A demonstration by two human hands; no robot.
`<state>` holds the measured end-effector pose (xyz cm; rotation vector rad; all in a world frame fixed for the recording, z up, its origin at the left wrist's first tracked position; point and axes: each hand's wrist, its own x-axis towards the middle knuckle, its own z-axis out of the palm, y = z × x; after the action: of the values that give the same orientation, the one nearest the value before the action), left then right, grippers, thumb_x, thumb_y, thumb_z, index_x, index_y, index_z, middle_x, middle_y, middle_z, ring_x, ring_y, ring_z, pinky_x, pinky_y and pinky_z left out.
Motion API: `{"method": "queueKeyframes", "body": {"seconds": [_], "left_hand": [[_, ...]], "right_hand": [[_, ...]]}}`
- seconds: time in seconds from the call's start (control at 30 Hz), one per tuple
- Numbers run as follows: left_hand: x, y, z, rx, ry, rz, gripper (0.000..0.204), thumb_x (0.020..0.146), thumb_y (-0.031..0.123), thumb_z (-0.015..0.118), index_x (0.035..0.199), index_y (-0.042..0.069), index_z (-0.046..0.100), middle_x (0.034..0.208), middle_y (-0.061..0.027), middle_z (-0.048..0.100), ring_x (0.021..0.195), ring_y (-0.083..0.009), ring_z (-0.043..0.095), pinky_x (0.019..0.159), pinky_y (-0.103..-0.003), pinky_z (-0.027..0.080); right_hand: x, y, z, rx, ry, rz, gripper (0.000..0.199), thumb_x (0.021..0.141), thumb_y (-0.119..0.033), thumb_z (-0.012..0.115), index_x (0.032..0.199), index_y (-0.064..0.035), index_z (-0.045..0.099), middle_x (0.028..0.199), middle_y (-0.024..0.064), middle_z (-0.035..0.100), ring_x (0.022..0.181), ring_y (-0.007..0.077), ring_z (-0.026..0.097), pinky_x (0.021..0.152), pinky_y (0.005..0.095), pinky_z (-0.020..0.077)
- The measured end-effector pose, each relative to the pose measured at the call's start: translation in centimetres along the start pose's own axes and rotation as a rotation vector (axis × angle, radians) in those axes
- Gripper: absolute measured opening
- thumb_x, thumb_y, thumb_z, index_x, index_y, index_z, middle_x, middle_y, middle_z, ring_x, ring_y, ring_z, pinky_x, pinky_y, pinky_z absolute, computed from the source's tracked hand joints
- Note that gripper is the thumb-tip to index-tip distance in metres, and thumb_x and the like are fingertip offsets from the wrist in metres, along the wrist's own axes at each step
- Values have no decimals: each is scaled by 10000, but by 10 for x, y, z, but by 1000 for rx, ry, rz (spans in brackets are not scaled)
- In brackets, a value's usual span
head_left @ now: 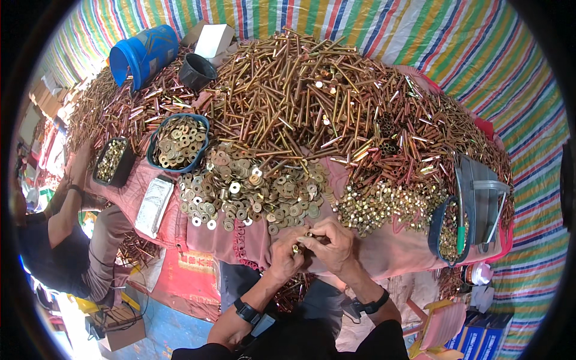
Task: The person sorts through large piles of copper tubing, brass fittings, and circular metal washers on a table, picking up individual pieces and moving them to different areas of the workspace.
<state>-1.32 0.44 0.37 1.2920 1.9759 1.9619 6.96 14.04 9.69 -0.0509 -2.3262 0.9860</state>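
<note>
both sets of fingers are pinched narrow around a small brass piece (298, 246) held between the left hand (287, 255) and the right hand (331, 243), at the near edge of the pink cloth (252, 237). the piece is too small and too covered to tell its long axis or which end points where. so light a fingertip grip could let it slip, i judge, dropping it into the lap below. just beyond lie loose washers (252, 189), a heap of nuts (384, 207) to the right, and the big pile of long bolts (300, 90); a careless knuckle could sweep washers off the edge.
</note>
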Motion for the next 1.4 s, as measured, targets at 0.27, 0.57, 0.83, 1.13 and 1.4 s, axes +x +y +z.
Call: {"method": "queueKeyframes", "body": {"seconds": [0.27,0.57,0.83,1.13,1.4], "left_hand": [[-2,1,-1,-8,-29,-53,544,760,-131,541,1275,-29,684,1182,-220,741,1095,-386,737,985,-403,569],[-1,1,-2,8,-20,-55,464,801,-101,618,1241,5,714,1146,-182,755,1049,-366,746,939,-399,578],[1,6,0,-16,3,-87,360,850,-60,676,1203,-9,722,1109,-187,752,1014,-350,746,908,-392,579],[2,8,-3,-17,-33,-90,396,805,-88,661,1190,-15,716,1086,-181,751,1020,-362,734,913,-399,575],[3,11,-7,-39,-67,-110,364,882,-70,651,1234,-10,719,1117,-179,754,975,-286,758,878,-349,583]], "right_hand": [[-3,3,6,0,74,-13,249,822,-88,904,975,-33,715,924,96,695,743,179,676,649,308,541],[-7,-3,2,101,68,107,252,829,-89,902,998,-32,724,938,89,698,748,160,685,654,295,544],[-5,1,-6,-9,-21,31,252,832,-71,886,972,-20,683,996,107,695,787,182,681,638,309,544],[-5,-5,-3,12,-41,81,278,856,-125,855,1041,-21,675,931,91,640,781,262,651,705,368,564],[-4,-9,-2,39,36,86,250,874,-120,861,1039,-1,715,935,97,734,805,209,715,695,323,580]]}}
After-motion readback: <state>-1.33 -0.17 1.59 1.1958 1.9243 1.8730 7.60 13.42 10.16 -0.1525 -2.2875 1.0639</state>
